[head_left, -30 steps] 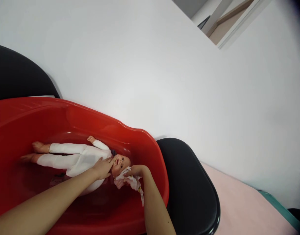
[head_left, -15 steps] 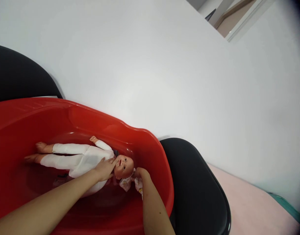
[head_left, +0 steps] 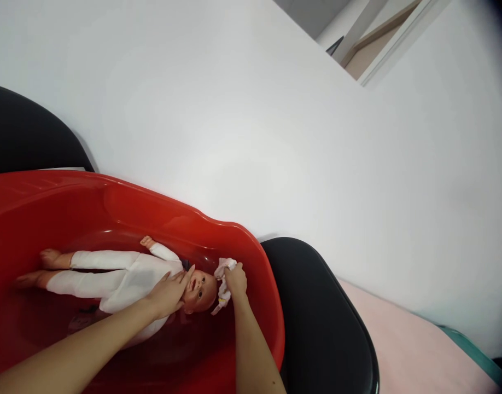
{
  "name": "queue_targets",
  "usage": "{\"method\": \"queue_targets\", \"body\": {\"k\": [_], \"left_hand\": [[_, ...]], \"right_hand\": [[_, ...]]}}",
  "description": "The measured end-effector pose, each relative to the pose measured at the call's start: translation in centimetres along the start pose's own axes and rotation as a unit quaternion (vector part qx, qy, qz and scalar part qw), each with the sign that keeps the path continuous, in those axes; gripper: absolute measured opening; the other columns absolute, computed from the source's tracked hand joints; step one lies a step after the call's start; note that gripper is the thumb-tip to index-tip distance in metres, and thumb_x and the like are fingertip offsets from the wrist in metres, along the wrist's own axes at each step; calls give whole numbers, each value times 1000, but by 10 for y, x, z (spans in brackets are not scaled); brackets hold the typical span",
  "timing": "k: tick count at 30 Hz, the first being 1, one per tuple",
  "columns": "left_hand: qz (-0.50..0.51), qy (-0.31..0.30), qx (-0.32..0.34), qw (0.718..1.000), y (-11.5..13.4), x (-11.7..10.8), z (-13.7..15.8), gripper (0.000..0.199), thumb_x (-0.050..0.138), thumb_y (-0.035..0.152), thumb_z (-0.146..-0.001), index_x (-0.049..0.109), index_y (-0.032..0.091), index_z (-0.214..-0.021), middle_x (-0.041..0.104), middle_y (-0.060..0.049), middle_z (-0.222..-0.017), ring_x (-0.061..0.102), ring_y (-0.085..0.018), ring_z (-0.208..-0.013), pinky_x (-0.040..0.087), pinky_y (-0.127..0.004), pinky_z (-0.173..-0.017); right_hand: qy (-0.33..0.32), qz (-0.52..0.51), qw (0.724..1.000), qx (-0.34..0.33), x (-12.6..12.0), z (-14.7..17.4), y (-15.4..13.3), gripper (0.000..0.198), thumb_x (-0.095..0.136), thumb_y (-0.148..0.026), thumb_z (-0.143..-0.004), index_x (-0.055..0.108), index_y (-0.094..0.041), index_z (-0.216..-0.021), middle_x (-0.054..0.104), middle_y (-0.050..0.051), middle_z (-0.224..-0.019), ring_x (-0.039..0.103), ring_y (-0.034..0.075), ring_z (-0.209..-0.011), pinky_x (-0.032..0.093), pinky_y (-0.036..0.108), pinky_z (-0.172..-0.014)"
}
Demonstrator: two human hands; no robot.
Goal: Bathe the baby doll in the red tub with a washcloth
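Observation:
In the head view a baby doll [head_left: 130, 276] with white cloth body and limbs lies face up in a red baby bathtub [head_left: 144, 210]. Its bare plastic head [head_left: 205, 287] points right, its feet left. My left hand [head_left: 169, 295] rests on the doll's upper chest and neck, fingers stretched out and touching it near the chin. Beside the crown of the head, my right hand [head_left: 237, 282] grips a small pale patterned cloth [head_left: 223, 287], bunched in the fingers with its lower end hanging.
Black padded chairs [head_left: 316, 306] [head_left: 29, 128] stand at the tub's right and far left. Behind rises a white wall [head_left: 218, 109]. A pink surface [head_left: 402, 334] with a green edge lies at the lower right. Some dark item lies under the doll's side, too dim to name.
My right hand has moved up and around the crown of the doll's head, carrying the cloth with it. My left hand stays on the doll. The whole view has shifted slightly.

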State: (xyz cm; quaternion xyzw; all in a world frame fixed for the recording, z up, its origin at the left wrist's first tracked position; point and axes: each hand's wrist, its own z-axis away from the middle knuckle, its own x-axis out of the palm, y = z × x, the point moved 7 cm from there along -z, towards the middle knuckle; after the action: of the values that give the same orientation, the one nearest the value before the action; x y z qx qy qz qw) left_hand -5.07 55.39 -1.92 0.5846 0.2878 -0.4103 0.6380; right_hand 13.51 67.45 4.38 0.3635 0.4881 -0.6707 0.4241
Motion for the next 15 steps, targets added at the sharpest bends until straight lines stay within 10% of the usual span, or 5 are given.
{"method": "queue_targets", "body": {"k": [5, 9, 15], "left_hand": [[132, 150, -11, 980, -2, -27, -8, 81, 51, 42, -107, 30, 3, -175, 52, -28, -167, 52, -36, -155, 44, -47, -127], [153, 281, 11, 947, -5, -52, -5, 101, 79, 49, -90, 34, 16, -174, 33, -24, -179, 31, -41, -167, 36, -55, -133], [184, 202, 8, 962, -6, -59, 0, 117, 83, 28, -80, 22, 17, -179, 52, -21, -168, 54, -38, -152, 48, -52, -122]], "right_hand": [[74, -97, 977, -174, -6, 15, -44, 31, 58, -30, -106, 65, -10, -129, 72, 21, -130, 70, 33, -124, 54, 38, -104], [72, -216, 927, -298, 12, 34, -72, 25, 63, -28, -98, 75, -18, -118, 70, 15, -131, 62, 32, -133, 50, 41, -116], [-139, -456, 848, -232, 64, 42, -80, 45, 83, -56, -86, 71, -18, -106, 75, 9, -107, 73, 27, -98, 60, 38, -89]]}}
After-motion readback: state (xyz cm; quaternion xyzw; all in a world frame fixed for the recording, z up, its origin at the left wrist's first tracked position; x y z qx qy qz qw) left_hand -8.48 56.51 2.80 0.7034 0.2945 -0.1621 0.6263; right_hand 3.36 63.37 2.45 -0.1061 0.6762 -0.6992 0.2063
